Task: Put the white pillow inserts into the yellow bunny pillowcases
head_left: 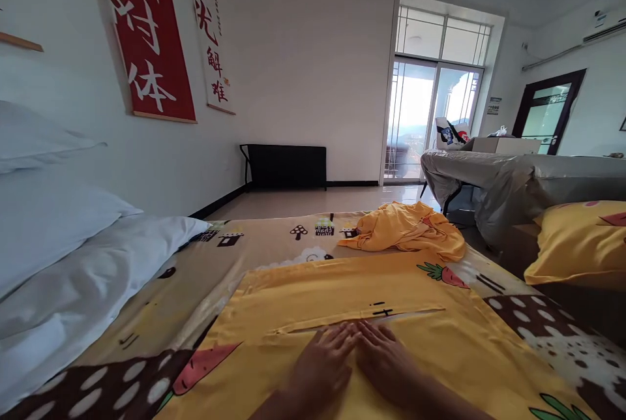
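Toward the near edge of the bed (264, 234), I have the carrot-print yellow pillowcase (313, 289) spread out, its long slit (359, 319) running crosswise. My left hand (327, 358) and right hand (388, 358) lie side by side, palms down on the fabric, fingers extended, tips just beside the slit, grasping nothing. A crumpled yellow cloth (408, 227) sits at the far right corner; white pillows (59, 231) line the left edge.

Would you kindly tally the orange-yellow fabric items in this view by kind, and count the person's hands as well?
Flat cover with a slit: 1
Crumpled cloth heap: 1
Pillow at right: 1
Hands, left hand and right hand: 2
Total: 5
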Tool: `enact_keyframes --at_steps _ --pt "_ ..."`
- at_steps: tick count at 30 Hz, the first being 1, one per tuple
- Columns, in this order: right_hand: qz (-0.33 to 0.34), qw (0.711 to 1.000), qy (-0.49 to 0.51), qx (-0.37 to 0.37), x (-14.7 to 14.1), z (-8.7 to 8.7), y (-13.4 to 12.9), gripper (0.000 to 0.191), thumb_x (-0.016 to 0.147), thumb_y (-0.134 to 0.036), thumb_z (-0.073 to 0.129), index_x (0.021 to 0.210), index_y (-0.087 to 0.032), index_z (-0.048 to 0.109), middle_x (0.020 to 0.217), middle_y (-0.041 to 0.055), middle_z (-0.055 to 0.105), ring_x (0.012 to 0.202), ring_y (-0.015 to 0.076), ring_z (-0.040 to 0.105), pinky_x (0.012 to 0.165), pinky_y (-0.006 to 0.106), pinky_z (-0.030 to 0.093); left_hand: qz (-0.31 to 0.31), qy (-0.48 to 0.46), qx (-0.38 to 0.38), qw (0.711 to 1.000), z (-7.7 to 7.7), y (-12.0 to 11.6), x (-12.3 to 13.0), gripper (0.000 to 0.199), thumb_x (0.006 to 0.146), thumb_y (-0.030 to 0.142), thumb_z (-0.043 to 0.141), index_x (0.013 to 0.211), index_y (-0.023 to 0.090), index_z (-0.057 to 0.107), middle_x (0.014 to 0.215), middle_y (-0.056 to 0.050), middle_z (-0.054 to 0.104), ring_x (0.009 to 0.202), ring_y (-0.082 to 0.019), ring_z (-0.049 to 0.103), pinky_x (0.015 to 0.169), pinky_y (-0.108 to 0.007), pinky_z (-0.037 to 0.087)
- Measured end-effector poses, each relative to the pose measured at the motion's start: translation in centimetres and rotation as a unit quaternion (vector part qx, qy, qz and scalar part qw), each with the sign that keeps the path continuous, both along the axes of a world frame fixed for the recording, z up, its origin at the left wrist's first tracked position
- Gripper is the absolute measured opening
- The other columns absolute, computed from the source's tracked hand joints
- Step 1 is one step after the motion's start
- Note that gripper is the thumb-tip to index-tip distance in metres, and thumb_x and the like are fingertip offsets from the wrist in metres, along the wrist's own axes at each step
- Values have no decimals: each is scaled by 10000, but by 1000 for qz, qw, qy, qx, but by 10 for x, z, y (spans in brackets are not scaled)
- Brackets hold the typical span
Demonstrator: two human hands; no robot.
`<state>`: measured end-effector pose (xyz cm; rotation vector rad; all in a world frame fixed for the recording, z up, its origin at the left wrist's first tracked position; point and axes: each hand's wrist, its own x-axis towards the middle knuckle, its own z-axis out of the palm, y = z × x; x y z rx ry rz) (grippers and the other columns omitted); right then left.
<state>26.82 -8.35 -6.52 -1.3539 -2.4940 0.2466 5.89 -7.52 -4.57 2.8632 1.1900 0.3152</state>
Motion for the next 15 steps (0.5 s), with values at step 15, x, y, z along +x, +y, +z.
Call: enact_keyframes --at_steps 15 --pt "-253 952 -146 90 160 -22 -42 506 849 -216 335 1301 -74 512 1426 176 386 1333 287 344 1075 465 273 227 111 -27 967 26 -53 -82 414 676 12 347 873 182 669 932 -80 698 899 -243 634 836 -359 460"
